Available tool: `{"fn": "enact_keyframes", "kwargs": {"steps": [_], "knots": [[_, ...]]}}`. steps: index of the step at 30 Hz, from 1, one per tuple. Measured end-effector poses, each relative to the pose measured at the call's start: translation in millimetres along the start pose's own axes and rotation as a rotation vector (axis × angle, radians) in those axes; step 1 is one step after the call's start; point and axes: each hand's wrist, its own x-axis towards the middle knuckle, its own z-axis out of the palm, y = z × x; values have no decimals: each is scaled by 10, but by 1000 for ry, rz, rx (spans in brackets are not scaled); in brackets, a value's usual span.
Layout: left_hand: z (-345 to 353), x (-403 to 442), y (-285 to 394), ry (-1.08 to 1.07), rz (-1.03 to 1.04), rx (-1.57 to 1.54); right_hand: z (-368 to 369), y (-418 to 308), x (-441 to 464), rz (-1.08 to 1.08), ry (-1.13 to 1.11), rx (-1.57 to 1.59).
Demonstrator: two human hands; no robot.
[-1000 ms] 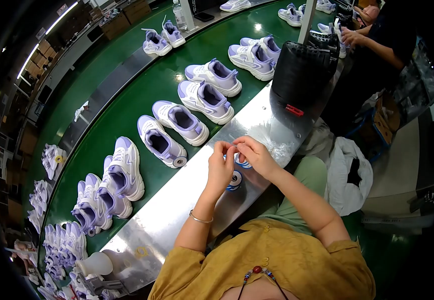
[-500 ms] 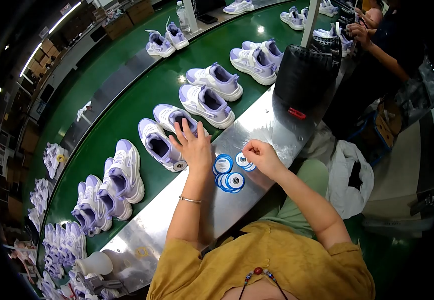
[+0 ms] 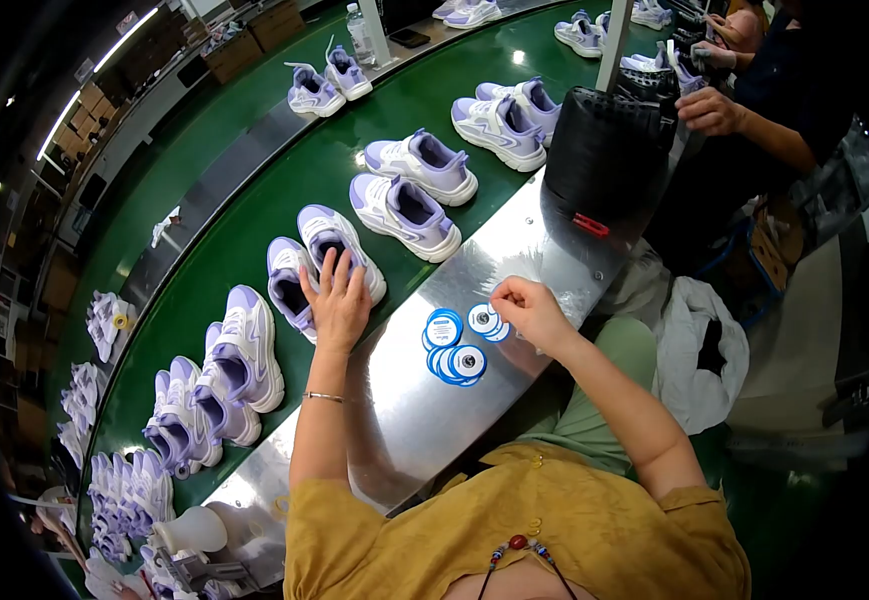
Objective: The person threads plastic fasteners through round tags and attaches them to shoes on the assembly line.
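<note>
My left hand [image 3: 340, 308] lies with its fingers stretched out over the heels of two white-and-purple sneakers, touching them. One sneaker [image 3: 339, 232] is on the right, the other sneaker [image 3: 287, 272] on the left and partly covered by the hand. Over the metal ledge, my right hand [image 3: 532, 312] is closed in a pinch, its fingertips just above a small pile of round blue-and-white tags [image 3: 482, 320]. Whatever it pinches is too small to make out. Beside this pile lie more round tags [image 3: 442, 330] and a fanned stack of tags [image 3: 457, 364].
More sneakers [image 3: 404, 215] stand in pairs along the green conveyor belt [image 3: 254, 230]. A black padded machine [image 3: 604, 150] is on the metal ledge [image 3: 394, 400] to the right. Beyond it, a co-worker's hand [image 3: 711, 111] touches the machine. A white plastic bag [image 3: 699, 350] sits at lower right.
My left hand has moved left and down, along with the pair of sneakers under it. The round tag seen on one heel is now hidden. My right hand barely moved.
</note>
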Motion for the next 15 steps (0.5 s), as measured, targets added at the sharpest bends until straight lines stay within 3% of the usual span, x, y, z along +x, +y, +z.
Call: {"fn": "enact_keyframes", "kwargs": {"steps": [5,7,11,14,15], "knots": [[-136,64,297,80,-150,81,-19,93,96,-30,32,48],[-79,176,499,190,-163,-83,-38,12,149,-35,9,-68],[74,487,920,190,-185,-409,-35,54,332,-89,53,-85],[298,612,1149,134,-466,-745,-82,83,389,-136,120,-109],[383,643,1200,135,-462,-750,-110,59,376,-122,126,-105]]}}
